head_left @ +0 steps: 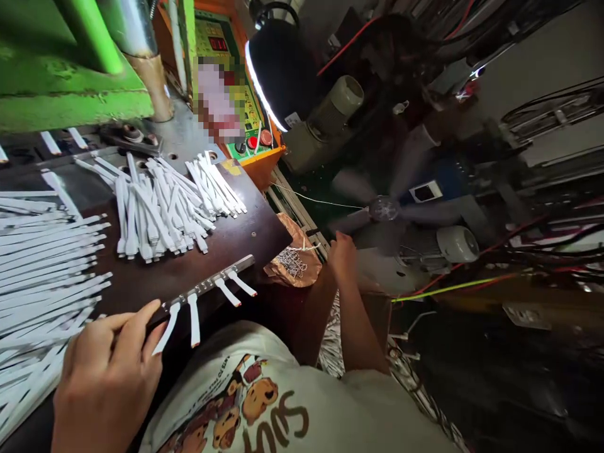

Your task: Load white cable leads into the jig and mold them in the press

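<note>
My left hand (106, 371) rests at the near edge of a dark brown work board (221, 242), fingers curled beside a metal jig bar (210, 284) that carries several short white strips. Its fingertips touch the bar's near end; I cannot make out anything gripped. A loose heap of white strips (165, 201) lies further up the board. Long white strips (44, 264) lie stacked at the left. My right hand (343, 255) reaches down off the board's right side, closed near a brown bag (295, 258) with white wire pieces; its fingers are hidden.
A green press (61, 69) and an orange control panel (233, 94) with red buttons stand behind the board. A black lamp (278, 69) shines beside it. A spinning fan (384, 207), motors and tangled cables fill the right side.
</note>
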